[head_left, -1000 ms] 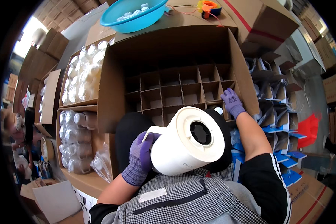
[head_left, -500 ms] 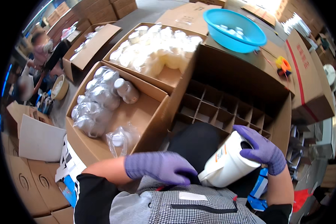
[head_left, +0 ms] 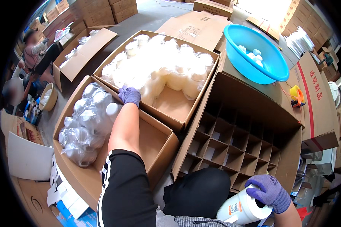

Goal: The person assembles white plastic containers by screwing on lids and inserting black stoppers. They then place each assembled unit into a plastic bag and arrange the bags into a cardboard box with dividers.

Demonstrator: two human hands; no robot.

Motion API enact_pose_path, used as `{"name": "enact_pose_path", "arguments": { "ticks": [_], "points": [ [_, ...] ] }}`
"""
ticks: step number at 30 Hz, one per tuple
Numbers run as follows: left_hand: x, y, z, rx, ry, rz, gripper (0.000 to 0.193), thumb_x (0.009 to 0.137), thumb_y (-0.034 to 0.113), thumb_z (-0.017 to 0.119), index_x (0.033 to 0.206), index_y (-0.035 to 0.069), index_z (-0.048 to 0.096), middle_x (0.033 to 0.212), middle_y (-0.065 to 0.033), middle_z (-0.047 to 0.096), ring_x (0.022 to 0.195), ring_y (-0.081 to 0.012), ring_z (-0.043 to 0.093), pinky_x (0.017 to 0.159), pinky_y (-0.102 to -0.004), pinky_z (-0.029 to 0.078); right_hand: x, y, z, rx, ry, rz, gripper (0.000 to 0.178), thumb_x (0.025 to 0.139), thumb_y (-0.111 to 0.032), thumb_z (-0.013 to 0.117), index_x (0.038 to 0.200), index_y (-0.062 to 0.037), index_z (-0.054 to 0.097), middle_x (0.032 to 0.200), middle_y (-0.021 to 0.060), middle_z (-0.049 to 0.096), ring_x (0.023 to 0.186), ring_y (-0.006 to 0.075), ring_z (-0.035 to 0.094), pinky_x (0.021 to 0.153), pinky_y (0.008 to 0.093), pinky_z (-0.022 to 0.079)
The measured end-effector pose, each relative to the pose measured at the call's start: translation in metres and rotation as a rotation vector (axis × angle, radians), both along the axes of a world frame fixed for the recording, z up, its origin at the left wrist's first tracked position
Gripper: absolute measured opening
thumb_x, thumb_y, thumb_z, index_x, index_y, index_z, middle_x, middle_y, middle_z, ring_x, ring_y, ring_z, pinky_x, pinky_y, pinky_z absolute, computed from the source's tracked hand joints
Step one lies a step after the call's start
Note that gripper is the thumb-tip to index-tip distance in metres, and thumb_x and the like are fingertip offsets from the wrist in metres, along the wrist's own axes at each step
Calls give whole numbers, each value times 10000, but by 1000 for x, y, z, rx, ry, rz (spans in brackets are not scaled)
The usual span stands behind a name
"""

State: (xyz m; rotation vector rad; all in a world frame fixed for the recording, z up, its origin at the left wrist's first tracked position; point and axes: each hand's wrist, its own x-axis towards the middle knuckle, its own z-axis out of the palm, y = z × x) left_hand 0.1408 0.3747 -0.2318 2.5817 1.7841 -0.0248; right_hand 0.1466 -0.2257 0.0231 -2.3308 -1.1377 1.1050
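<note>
My left hand (head_left: 129,95), in a purple knit glove, reaches over the left open carton (head_left: 155,159) to the wall it shares with the back carton (head_left: 178,120). Its fingers look apart, though their tips are partly hidden, and I see nothing in them. Near the wrist is the white cap of a bottle (head_left: 113,109), its body hidden by my forearm. Silvery bottles in clear plastic (head_left: 88,119) fill the left carton's left side. Bagged whitish containers (head_left: 195,77) crowd the back carton. Low at the right, my gloved right hand (head_left: 269,192) grips the top of a tilted white plastic jug (head_left: 233,209).
A deep carton with cardboard dividers (head_left: 235,151) stands right of my knee. Beyond it are a blue basin (head_left: 250,56) holding small white items and a tape dispenser (head_left: 297,95). A red-striped carton (head_left: 314,102) leans at the right. Two people (head_left: 38,53) sit at the far left.
My left hand has gone from my lap forward and left to the cartons' shared wall. My right hand, still gripping the jug, sits lower in the picture. The view has shifted.
</note>
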Motion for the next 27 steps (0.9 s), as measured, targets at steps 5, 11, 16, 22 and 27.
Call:
{"name": "enact_pose_path", "arguments": {
  "ticks": [5,11,16,22,27],
  "points": [
    [-55,53,-8,-105,-831,-85,456,902,320,629,1184,-36,671,1100,-218,722,1013,-320,693,915,-393,514,10,2,-13,180,-49,65,391,886,-361,631,1103,-40,688,1077,189,657,1046,330,636,956,416,503],
    [-83,-129,260,-946,-706,-863,249,881,226,717,960,-10,712,880,-38,661,879,-116,612,817,-288,499,37,11,-28,140,269,-114,553,828,-349,768,1268,-48,624,1257,167,605,1198,302,581,1055,416,461],
    [-36,-266,353,-795,-1133,-1549,293,928,137,664,1182,-6,644,1023,-97,666,944,-222,663,828,-367,548,57,50,-55,670,-145,51,1245,579,-350,967,1559,-55,258,1541,202,339,1420,361,360,1172,419,322],
    [90,-364,338,-1533,-1743,-858,367,1030,269,537,1279,0,557,1190,-181,642,1086,-306,656,975,-450,551,3,36,-43,1116,166,-200,667,811,-200,839,1382,-62,523,1429,139,496,1310,281,491,1090,390,400],
    [53,-405,303,-1500,-1390,-1123,527,937,297,678,1330,-16,519,1180,-164,626,1151,-270,613,1030,-394,473,8,-12,-55,1335,182,-763,343,978,-142,651,1284,-1,582,1181,97,669,1101,187,625,974,326,470]
  ]
}}
